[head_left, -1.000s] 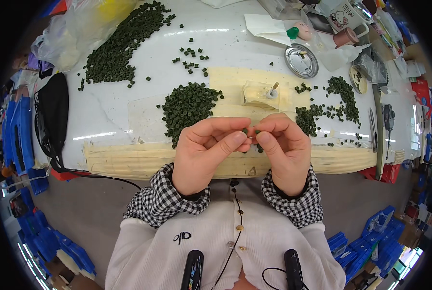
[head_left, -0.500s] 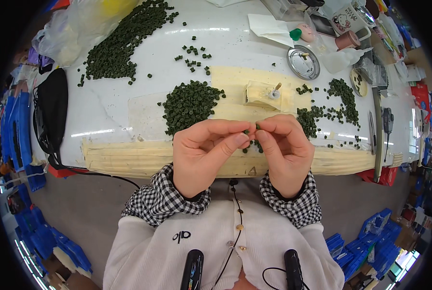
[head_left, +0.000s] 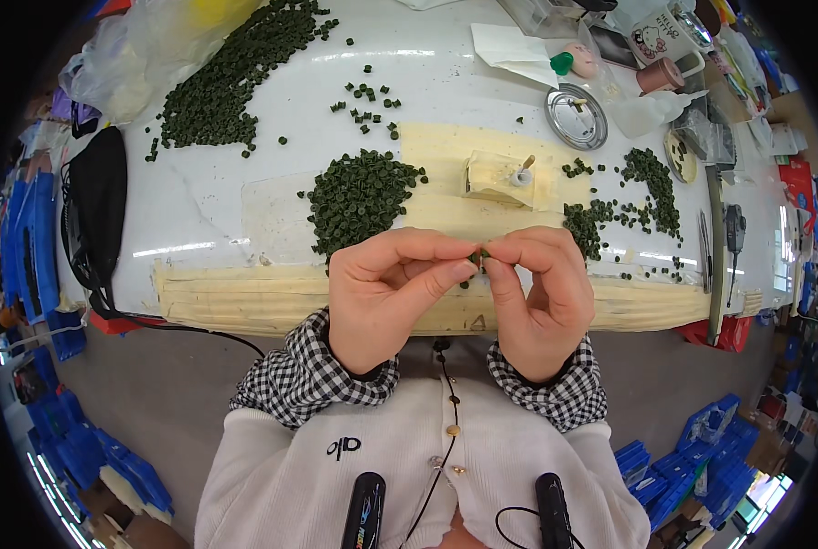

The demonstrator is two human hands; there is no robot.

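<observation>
In front of my chest, at the table's near edge, my left hand (head_left: pixel 377 291) is closed in a pinch. Its thumb and forefinger grip a small dark green spool-shaped part (head_left: pixel 474 260). My right hand (head_left: pixel 548 297) pinches at the same spot, its fingertips meeting the left ones, with a bit of dark green showing between them. The fingers largely cover whatever lies between the two pinches. Just beyond my left hand sits a heap of similar small green parts (head_left: pixel 361 199). A tape-wrapped block (head_left: pixel 500 181) with a short upright peg stands beyond my right hand.
A larger green heap (head_left: pixel 212 101) lies far left by a plastic bag (head_left: pixel 116 69). Smaller clusters (head_left: pixel 651 188) are to the right. A round metal lid (head_left: pixel 575 117), a mug (head_left: pixel 656 41), tweezers (head_left: pixel 704 247) and a black pouch (head_left: pixel 98 210) also rest on the table.
The fingertips of both hands have come closer together and now meet. My left fingertips shifted slightly right and nearer me. The heaps look the same.
</observation>
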